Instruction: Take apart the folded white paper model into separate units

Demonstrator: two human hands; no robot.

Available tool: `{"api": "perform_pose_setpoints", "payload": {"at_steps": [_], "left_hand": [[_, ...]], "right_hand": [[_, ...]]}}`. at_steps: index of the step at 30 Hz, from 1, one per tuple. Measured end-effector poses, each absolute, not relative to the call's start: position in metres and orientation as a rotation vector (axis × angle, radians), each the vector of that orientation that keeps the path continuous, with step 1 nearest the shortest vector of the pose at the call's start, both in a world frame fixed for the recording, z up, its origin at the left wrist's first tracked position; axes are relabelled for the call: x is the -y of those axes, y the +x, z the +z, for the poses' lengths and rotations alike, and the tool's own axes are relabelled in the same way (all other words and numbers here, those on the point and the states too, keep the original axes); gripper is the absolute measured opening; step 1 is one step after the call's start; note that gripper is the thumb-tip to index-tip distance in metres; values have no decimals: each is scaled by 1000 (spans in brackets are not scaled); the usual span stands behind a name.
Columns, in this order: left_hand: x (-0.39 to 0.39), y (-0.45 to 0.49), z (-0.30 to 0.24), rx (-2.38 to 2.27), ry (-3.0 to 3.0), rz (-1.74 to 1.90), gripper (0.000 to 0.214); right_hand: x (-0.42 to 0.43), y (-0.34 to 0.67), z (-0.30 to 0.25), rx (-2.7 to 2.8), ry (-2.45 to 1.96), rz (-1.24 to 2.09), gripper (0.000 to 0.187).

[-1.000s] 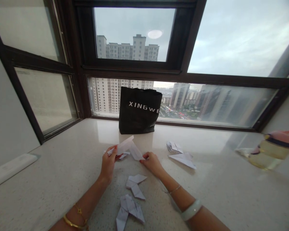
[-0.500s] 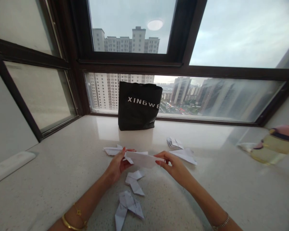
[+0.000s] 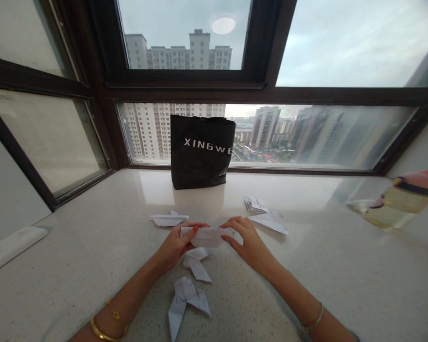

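Far left on the tabletop (image 3: 74, 247), a folded paper piece (image 3: 167, 219) lies flat, just beyond the hands. Left hand (image 3: 174, 244) pinches the left end of a folded white paper strip (image 3: 207, 236), fingers closed on it; right hand (image 3: 248, 242) grips the other end, w/ the strip held low over the tabletop. Two folded shapes (image 3: 196, 266) lie under & nearer. Black bag (image 3: 201, 152) stands by the window. Right: paper stack (image 3: 257, 205), bottle (image 3: 403, 202).
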State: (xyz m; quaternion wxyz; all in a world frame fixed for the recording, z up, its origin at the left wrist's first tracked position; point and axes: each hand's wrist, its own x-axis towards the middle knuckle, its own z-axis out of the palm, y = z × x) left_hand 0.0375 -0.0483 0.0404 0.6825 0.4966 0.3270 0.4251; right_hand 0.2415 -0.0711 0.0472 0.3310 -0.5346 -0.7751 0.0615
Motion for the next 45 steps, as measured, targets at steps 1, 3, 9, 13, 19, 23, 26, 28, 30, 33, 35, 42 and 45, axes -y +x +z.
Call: {"api": "perform_pose_setpoints", "payload": {"at_steps": [1,3,9,13,19,23,26,28,30,33,35,42,45], "left_hand": [[49,38,40,-716,1131,950,38],[50,39,40,-687,1185,933,37],[53,40,44,-894,1621,899,32],[51,38,44,-1102,1924,1091,24],[47,36,33,-1225,2331,846,29],[47,37,32,-1175,2457,747,37],[47,38,33,-1181,2505,711,38],[44,36,34,-1174,2525,726,35],[37,29,33,-1219,2517,822,34],[20,10,29,-1491,2467,954,34],[9,-5,25,-1774,2430,892,38],[0,-28,21,-1964,2451,438,51],[5,-27,27,-1902,2456,418,55]], "right_hand": [[71,241,46,2034,-1379,99,30],[71,240,44,2075,-1368,43,42],[72,236,43,2200,-1456,-22,21],[75,234,48,2171,-1431,-182,26],[70,236,38,2263,-1512,-22,29],[69,238,33,2258,-1503,28,26],[69,238,32,2264,-1523,74,23],[69,238,32,2256,-1541,109,21],[69,239,32,2224,-1555,106,22],[68,240,34,2211,-1588,78,23],[69,240,36,2232,-1625,81,23],[70,238,39,2206,-1741,138,25],[70,238,38,2195,-1752,173,25]]}}
